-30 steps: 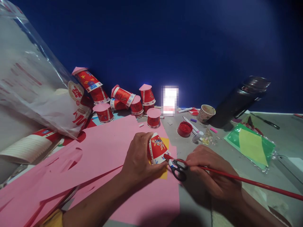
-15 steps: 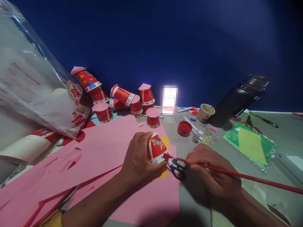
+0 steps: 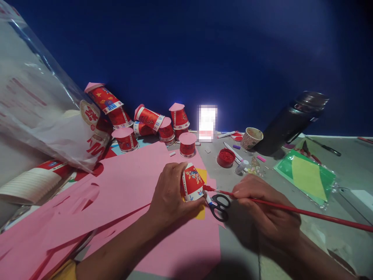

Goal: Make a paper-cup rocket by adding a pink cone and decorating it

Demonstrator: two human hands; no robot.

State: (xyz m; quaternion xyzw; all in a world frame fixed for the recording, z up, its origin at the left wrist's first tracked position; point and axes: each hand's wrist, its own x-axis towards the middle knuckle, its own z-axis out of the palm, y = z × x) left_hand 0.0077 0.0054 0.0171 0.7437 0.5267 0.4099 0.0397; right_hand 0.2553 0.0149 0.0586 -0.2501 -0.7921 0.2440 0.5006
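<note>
My left hand (image 3: 169, 190) is closed around a red and white paper cup (image 3: 193, 179), tilted over the pink paper. Between the fingers of my right hand (image 3: 266, 208) is a long red paintbrush (image 3: 305, 212), its red-coated tip close beside the cup's lower right edge. Whether the bristles touch the cup I cannot tell. Black-handled scissors (image 3: 220, 206) lie just below the brush, their blades partly hidden by my left thumb. A small tub of red paint (image 3: 225, 158) sits beyond my right hand. Pink paper sheets (image 3: 186, 245) lie under my left arm.
Several red cups with pink paper tops (image 3: 125, 139) stand or lean at the back left. A large plastic bag (image 3: 37, 97) fills the left side. To the right are a patterned cup (image 3: 252, 139), a tilted black flask (image 3: 291, 124) and a green packet (image 3: 307, 177).
My right hand has drawn the brush tip slightly right, away from the cup's lower edge. The scissors' handles show more fully. My left hand keeps its hold on the cup.
</note>
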